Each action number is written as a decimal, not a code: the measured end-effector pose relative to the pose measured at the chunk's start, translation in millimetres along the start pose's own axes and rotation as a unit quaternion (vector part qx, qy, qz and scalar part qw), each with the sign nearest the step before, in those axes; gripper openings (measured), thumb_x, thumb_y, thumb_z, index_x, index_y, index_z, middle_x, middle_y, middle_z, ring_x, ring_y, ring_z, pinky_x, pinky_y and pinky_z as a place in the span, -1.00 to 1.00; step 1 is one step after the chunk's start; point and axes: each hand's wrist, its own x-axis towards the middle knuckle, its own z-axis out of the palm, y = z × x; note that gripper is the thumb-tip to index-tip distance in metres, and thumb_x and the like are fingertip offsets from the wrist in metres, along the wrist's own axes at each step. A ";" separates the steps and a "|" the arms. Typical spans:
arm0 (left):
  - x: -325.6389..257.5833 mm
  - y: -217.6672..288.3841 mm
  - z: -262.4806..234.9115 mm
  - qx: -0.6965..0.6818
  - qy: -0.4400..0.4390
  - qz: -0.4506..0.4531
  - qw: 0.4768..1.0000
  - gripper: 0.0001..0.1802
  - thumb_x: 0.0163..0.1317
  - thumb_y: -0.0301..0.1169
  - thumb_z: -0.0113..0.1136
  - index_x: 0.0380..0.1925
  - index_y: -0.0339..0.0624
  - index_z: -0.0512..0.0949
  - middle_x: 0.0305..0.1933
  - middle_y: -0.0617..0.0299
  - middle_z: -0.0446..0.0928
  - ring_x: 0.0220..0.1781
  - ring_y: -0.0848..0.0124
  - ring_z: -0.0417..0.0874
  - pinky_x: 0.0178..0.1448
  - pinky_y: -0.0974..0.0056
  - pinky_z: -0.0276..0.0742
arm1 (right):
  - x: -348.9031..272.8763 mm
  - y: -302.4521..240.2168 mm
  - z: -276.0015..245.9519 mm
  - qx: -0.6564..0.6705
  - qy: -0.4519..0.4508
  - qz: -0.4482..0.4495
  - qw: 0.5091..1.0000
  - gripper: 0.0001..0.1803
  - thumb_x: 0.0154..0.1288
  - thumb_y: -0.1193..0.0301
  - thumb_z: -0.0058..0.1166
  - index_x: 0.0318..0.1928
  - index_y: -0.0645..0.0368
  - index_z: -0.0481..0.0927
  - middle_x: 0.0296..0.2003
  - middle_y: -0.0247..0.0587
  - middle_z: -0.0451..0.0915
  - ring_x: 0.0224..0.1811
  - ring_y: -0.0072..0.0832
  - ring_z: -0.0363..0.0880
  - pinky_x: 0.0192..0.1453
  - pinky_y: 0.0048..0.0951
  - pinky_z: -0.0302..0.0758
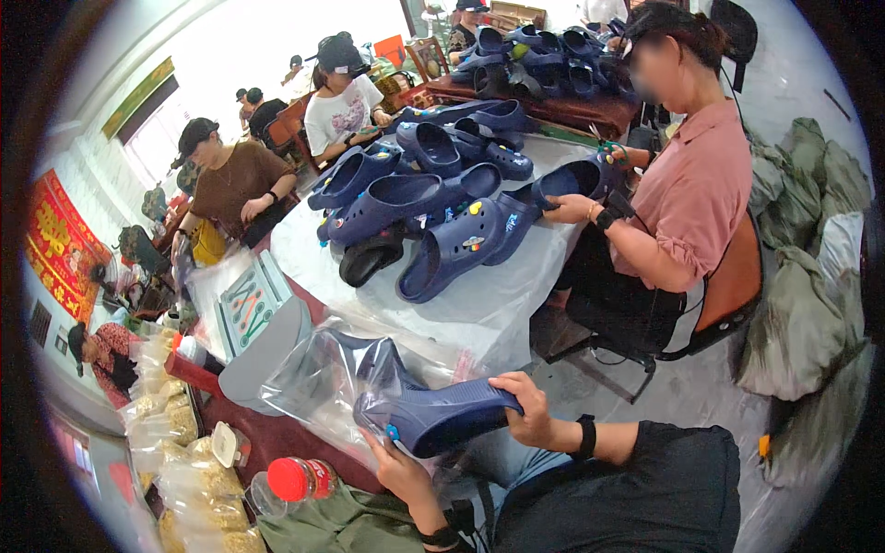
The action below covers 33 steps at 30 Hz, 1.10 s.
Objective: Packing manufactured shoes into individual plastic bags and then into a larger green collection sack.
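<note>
My right hand [527, 405] and left hand [398, 468] clamp the clog [442, 417], light and rubbery; bag [323, 378] at ten o'clock, slippery.

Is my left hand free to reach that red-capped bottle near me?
Probably not right away: the left hand grips the blue clog half inside the clear bag. The red-capped bottle lies close beside it, with nothing between.
</note>
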 end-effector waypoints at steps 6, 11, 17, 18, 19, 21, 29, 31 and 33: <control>3.4 -18.8 5.9 -0.040 0.035 0.048 0.997 -0.47 0.44 -0.17 -0.30 0.29 -0.25 0.19 -0.18 -0.34 0.51 -0.32 -0.16 0.54 -0.31 0.02 0.37 | -9.2 0.9 0.8 -0.004 -0.068 -0.034 0.997 -0.45 -0.10 0.69 -0.08 0.04 0.23 0.45 -0.12 0.09 0.47 -0.14 0.04 0.52 -0.10 -0.21 0.53; -3.6 -8.6 6.2 -0.023 -0.003 0.082 0.996 -0.47 0.45 -0.17 -0.33 0.29 -0.27 0.19 0.02 -0.30 0.46 -0.27 -0.10 0.55 -0.26 0.08 0.41 | 2.9 7.7 9.9 -0.022 0.000 -0.031 0.999 -0.49 -0.05 0.62 -0.07 0.04 0.22 0.46 -0.14 0.09 0.48 -0.19 0.03 0.54 -0.13 -0.19 0.53; -1.8 -8.6 13.8 -0.063 0.050 0.113 0.990 -0.47 0.45 -0.14 -0.33 0.31 -0.18 0.19 -0.08 -0.28 0.51 -0.48 0.05 0.47 -0.39 0.14 0.38 | -14.3 19.9 23.6 -0.036 -0.028 -0.036 0.998 -0.45 -0.01 0.58 0.03 0.11 0.17 0.40 -0.07 0.12 0.44 -0.23 0.05 0.54 -0.19 -0.19 0.55; -2.2 -8.3 12.1 -0.063 0.051 0.112 0.990 -0.47 0.45 -0.14 -0.33 0.31 -0.18 0.19 -0.08 -0.28 0.51 -0.48 0.05 0.47 -0.39 0.14 0.38 | -18.5 17.5 22.6 -0.036 -0.029 -0.037 0.998 -0.45 -0.01 0.58 0.03 0.11 0.17 0.40 -0.07 0.12 0.44 -0.23 0.05 0.54 -0.19 -0.19 0.55; -2.4 -8.9 10.8 -0.034 0.016 0.093 0.995 -0.47 0.45 -0.14 -0.32 0.30 -0.16 0.20 -0.20 -0.25 0.53 -0.53 0.08 0.46 -0.43 0.13 0.35 | -23.7 13.0 18.7 -0.043 -0.084 0.003 0.996 -0.44 0.05 0.53 0.05 0.14 0.10 0.37 -0.05 0.11 0.42 -0.24 0.04 0.54 -0.22 -0.18 0.55; -1.4 -15.1 8.1 -0.005 -0.018 0.073 0.997 -0.48 0.45 -0.13 -0.31 0.30 -0.14 0.21 -0.32 -0.21 0.56 -0.58 0.12 0.44 -0.47 0.13 0.33 | -33.2 7.1 11.7 -0.043 -0.165 0.034 0.985 -0.40 0.15 0.37 0.08 0.24 -0.09 0.29 -0.01 0.06 0.38 -0.27 -0.01 0.55 -0.27 -0.16 0.57; -5.3 -18.6 9.1 0.034 -0.054 0.119 0.991 -0.53 0.40 -0.22 -0.14 0.26 -0.10 0.29 -0.68 -0.14 0.38 -0.74 0.06 0.34 -0.57 0.06 0.21 | -39.5 22.2 12.5 -0.094 -0.262 0.016 0.960 -0.27 -0.02 0.45 0.10 0.27 -0.05 0.29 -0.16 -0.01 0.45 -0.35 -0.10 0.56 -0.36 -0.23 0.56; -5.4 -21.1 10.9 0.029 -0.045 0.126 0.991 -0.53 0.38 -0.25 -0.11 0.26 -0.09 0.29 -0.68 -0.13 0.37 -0.73 0.04 0.34 -0.57 0.06 0.21 | -38.2 21.5 19.4 -0.105 -0.250 0.010 0.962 -0.26 -0.02 0.44 0.11 0.28 -0.03 0.28 -0.17 -0.03 0.45 -0.36 -0.11 0.56 -0.37 -0.24 0.55; -6.9 -20.8 11.2 0.022 -0.043 0.136 0.990 -0.53 0.37 -0.29 -0.08 0.26 -0.07 0.29 -0.69 -0.13 0.36 -0.73 0.02 0.33 -0.57 0.05 0.21 | -37.0 18.5 24.6 -0.120 -0.236 0.011 0.964 -0.26 -0.01 0.43 0.12 0.28 -0.02 0.28 -0.17 -0.05 0.44 -0.37 -0.12 0.56 -0.38 -0.25 0.55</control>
